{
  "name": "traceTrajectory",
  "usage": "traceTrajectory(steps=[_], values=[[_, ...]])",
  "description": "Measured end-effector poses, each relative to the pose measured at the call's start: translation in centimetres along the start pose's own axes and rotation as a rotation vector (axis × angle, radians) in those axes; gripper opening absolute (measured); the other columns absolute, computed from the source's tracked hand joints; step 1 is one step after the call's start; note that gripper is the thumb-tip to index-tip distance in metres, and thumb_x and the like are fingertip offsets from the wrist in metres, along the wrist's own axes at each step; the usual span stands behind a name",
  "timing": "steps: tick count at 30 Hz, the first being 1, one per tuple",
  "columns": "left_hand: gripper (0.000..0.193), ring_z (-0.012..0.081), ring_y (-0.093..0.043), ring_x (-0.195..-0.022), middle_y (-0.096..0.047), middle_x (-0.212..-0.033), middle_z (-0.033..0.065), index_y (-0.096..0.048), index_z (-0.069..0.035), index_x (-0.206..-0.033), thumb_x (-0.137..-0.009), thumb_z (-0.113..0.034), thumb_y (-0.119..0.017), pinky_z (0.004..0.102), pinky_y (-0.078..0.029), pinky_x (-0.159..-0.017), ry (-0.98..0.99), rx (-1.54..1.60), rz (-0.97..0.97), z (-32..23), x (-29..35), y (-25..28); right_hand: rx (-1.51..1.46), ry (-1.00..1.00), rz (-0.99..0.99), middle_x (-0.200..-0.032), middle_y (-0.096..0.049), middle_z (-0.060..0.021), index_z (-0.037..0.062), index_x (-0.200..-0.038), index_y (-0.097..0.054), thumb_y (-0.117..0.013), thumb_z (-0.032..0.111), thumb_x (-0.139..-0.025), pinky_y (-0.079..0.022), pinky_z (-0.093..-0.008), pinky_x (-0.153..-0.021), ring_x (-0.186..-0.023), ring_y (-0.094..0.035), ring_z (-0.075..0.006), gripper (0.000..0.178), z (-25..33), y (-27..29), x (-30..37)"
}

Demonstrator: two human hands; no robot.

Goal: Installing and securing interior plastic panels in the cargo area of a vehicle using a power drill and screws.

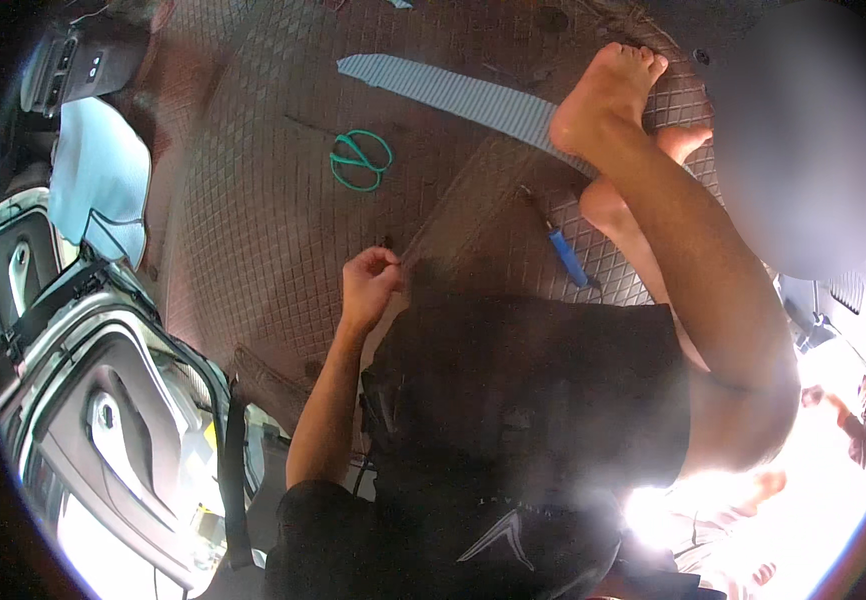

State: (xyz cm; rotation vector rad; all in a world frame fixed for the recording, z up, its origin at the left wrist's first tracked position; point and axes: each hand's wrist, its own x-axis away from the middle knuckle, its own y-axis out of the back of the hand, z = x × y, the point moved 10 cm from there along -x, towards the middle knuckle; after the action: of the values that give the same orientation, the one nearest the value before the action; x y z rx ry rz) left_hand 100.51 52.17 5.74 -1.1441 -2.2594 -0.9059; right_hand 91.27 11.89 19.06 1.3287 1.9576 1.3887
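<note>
My left hand is held above the brown quilted floor mat. Its thumb and fingers are pinched together, and a tiny dark thing shows at the fingertips, too small to name. Beyond it lies a pair of scissors with green loop handles, its blades pointing left. To the right of the hand rests a thin pointed tool with a blue handle. Farther off, a ribbed grey-blue strip stretches across the mat, its right end running beneath a bare foot. My right hand cannot be made out.
Bent bare legs take up the right side, beside a large blurred grey shape. Car door panels with handles stand at the left. A light blue covering piece sits above them. Strong glare washes out the lower right.
</note>
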Motion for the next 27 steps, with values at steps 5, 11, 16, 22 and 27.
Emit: traceTrajectory(steps=[5,11,16,22,27], values=[[0.009,0.016,-0.056,-0.07,-0.059,-0.083,0.0073,-0.056,-0.003,-0.095,-0.087,-0.002,-0.052,0.0299,-0.044,-0.059,0.131,1.187,0.347,-2.4,-0.8,-1.8,-0.07,0.001,0.014,-0.115,-0.056,-0.0223,-0.0094,-0.098,-0.063,-0.071,0.016,-0.064,-0.028,-0.0361,-0.108,-0.12,-0.048,-0.0307,0.043,0.1,0.0,0.0],[0.01,0.019,-0.056,-0.068,-0.059,-0.077,0.0086,-0.06,-0.002,-0.089,-0.087,-0.012,-0.059,0.033,-0.045,-0.061,0.019,0.847,0.215,-5.1,-6.4,-1.2,0.071,0.02,-0.011,-0.127,-0.049,-0.0272,-0.0126,-0.116,-0.054,-0.067,0.029,-0.071,-0.021,-0.0476,-0.113,-0.128,-0.041,-0.0377,0.063,0.0,0.2,0.2],[0.036,0.0375,-0.06,-0.074,-0.061,-0.076,0.0247,-0.06,0.008,-0.079,-0.092,-0.026,-0.061,0.0463,-0.046,-0.069,-0.552,-0.508,-0.385,-13.7,-10.8,0.0,-0.504,0.125,-0.138,-0.124,-0.05,-0.0266,-0.0132,-0.121,-0.051,-0.067,0.028,-0.073,-0.024,-0.0481,-0.106,-0.123,-0.043,-0.0368,0.065,-7.5,0.1,5.4],[0.049,0.0461,-0.059,-0.087,-0.063,-0.09,0.0278,-0.061,0.007,-0.089,-0.098,-0.039,-0.047,0.0521,-0.046,-0.078,-0.453,-0.877,-0.239,-12.9,-17.1,-2.7,-0.865,-0.383,-0.131,-0.115,-0.054,-0.0236,-0.0125,-0.119,-0.052,-0.068,0.022,-0.072,-0.033,-0.0436,-0.094,-0.111,-0.049,-0.0322,0.06,-27.8,-9.6,20.2],[0.04,0.0456,-0.062,-0.085,-0.063,-0.092,0.0284,-0.059,0.006,-0.094,-0.097,-0.033,-0.049,0.0522,-0.048,-0.073,-0.82,-1.008,-0.271,-14.7,-15.3,-3.8,-1.11,-0.911,0.037,-0.108,-0.058,-0.0212,-0.0119,-0.118,-0.053,-0.069,0.017,-0.072,-0.04,-0.0398,-0.084,-0.102,-0.055,-0.0284,0.056,-34.0,-20.8,35.5]])
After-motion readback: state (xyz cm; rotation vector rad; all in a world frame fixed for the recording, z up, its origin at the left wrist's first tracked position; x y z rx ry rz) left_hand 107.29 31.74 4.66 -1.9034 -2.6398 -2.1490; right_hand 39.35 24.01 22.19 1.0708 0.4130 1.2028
